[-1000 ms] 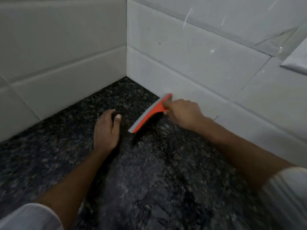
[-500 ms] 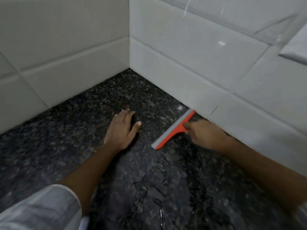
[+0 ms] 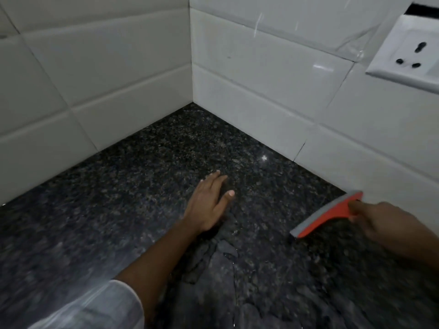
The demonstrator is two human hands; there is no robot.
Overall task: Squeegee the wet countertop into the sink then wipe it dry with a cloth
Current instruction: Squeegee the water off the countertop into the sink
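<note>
Squeegee (image 3: 329,213) sits in our right hand (image 3: 384,222), fingers curled round its orange handle, blade edge down on the wet countertop (image 3: 166,162) near the tiled wall (image 3: 273,91). Our left hand (image 3: 209,203) rests flat on the stone, fingers straight.

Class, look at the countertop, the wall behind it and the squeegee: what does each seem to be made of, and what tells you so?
Countertop: likely polished granite, dark and speckled, with a glint and a water film.
Wall: glazed white ceramic tile, judging by grout lines and sheen.
Squeegee: orange body looks like moulded plastic; its grey blade is probably rubber, though the look leaves that open.
</note>
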